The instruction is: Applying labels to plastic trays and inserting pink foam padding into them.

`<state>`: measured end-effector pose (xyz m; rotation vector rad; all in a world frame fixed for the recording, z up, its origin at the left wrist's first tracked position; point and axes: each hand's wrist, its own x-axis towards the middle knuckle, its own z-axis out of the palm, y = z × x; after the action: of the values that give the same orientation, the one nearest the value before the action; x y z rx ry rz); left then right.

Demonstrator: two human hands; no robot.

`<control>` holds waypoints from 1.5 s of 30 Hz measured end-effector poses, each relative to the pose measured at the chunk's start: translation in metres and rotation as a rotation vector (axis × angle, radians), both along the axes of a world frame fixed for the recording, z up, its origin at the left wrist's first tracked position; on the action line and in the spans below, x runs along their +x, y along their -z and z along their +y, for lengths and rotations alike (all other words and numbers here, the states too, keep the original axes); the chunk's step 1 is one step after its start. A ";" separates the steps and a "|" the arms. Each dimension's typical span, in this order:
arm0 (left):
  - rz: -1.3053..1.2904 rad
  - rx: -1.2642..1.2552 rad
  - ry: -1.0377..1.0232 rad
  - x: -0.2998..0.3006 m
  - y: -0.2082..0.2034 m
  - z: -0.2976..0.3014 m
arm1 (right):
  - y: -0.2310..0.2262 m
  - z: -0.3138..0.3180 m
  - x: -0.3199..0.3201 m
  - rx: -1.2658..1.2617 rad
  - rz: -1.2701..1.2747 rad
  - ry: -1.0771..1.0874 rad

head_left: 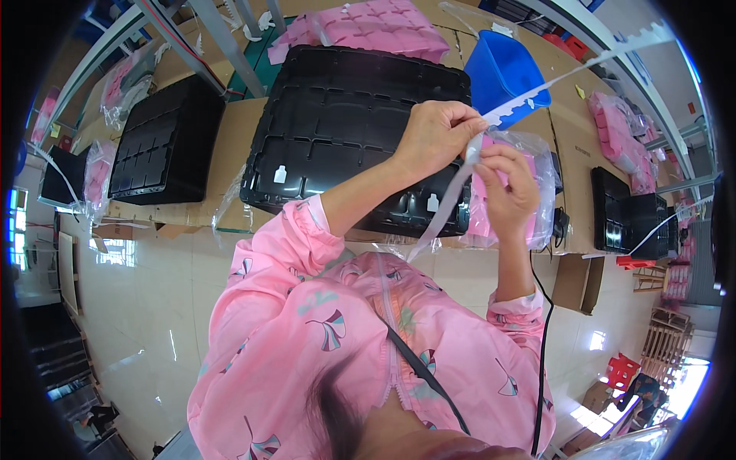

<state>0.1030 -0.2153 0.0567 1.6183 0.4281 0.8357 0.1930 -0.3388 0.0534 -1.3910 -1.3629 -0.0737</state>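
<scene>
A long white strip of stickers (451, 198) runs down from the upper right, through both hands, and hangs in front of my pink jacket. My left hand (435, 139) pinches it at the fingertips, above the right edge of a large black plastic tray (345, 115). Just beside it, my right hand (509, 188) is closed on the same strip with thumb and fingers. Whether a single sticker is between my fingertips is too small to tell. Two small white bottle-shaped stickers (280, 175) lie on the tray's near part, apart from each other.
A blue bin (506, 73) stands behind my right hand, with pink pieces in clear plastic (543, 165) close by. Pink trays (376, 27) lie at the back. More black trays stand left (165, 146) and right (632, 215). Metal frame posts (230, 46) rise at the upper left.
</scene>
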 end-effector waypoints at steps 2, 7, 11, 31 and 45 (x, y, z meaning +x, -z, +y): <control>-0.046 -0.139 0.040 -0.001 -0.005 0.001 | -0.009 0.004 0.017 -0.013 0.175 0.005; -0.043 0.007 0.003 0.000 -0.002 0.011 | -0.017 0.037 0.073 -0.013 0.332 0.057; 0.056 0.069 0.154 -0.010 -0.002 -0.002 | -0.003 0.085 0.104 -0.321 0.254 -0.060; -0.050 0.130 0.295 -0.032 -0.008 -0.008 | 0.025 0.201 0.158 -0.923 -0.193 -0.178; -0.089 0.144 0.280 -0.036 -0.008 -0.002 | 0.018 0.235 0.147 -1.260 -0.628 -0.266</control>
<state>0.0674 -0.2169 0.0644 1.7181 0.0757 0.7353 0.3405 -0.1034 0.0351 -2.2858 -2.2795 0.6924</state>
